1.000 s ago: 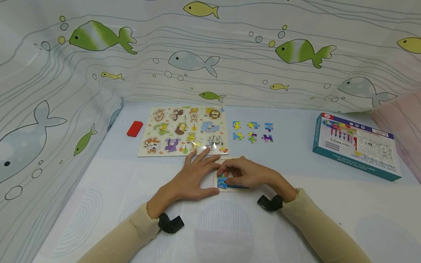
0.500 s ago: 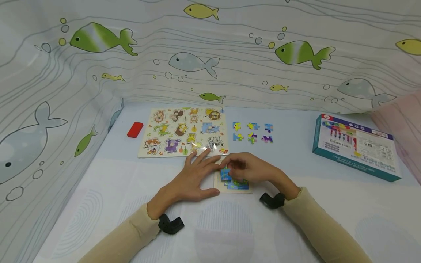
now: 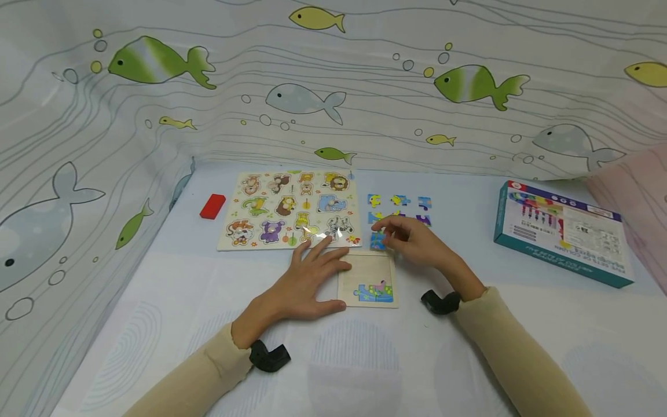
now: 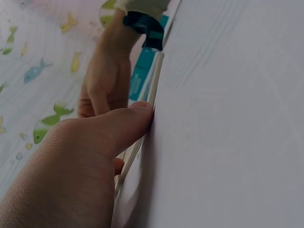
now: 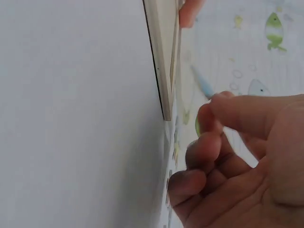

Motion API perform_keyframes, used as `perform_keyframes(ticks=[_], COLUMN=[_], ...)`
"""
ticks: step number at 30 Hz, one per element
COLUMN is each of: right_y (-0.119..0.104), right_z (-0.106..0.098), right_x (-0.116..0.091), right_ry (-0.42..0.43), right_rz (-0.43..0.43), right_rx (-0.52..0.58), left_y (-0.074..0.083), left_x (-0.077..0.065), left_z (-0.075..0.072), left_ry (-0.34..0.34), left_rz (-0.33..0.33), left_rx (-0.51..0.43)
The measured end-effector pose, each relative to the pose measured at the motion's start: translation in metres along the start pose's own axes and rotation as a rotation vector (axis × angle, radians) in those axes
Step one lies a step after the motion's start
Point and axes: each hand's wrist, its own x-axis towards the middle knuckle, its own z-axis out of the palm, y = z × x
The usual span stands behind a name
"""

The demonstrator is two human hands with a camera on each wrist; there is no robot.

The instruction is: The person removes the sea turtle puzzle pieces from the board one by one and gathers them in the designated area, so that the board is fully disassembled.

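A small square wooden puzzle tray lies mid-table in the head view. Joined jigsaw pieces fill part of its lower side, blue with green and pink. My left hand lies spread at the tray's left side, fingers fairly straight; in the left wrist view its thumb touches the tray edge. Just beyond the tray's upper right corner, my right hand pinches a blue jigsaw piece between thumb and index finger. Its other fingers are curled in the right wrist view.
Loose jigsaw pieces lie in two rows behind my right hand, which partly covers the nearer row. An animal puzzle board lies behind my left hand, with a red block to its left. A teal-edged box sits at right.
My right hand has lifted the blue piece from the tray's lower left and moved it away, toward the loose pieces. More of the tray now shows. My left hand has stayed in place.
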Motion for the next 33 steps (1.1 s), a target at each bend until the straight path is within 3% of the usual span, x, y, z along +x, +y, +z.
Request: perform_keyframes(ticks=[13,33], right_y=[0.007,0.005], right_z=[0.001,0.01], right_x=[0.001,0.004], right_ry=[0.057,0.12], right_rz=[0.015,0.063], right_rx=[-0.181,-0.21], left_y=[-0.001,-0.001], left_x=[-0.001,-0.001], left_z=[0.0,0.0], left_ry=[0.009,0.005], left_rz=[0.018,0.021], left_rx=[0.011,0.007])
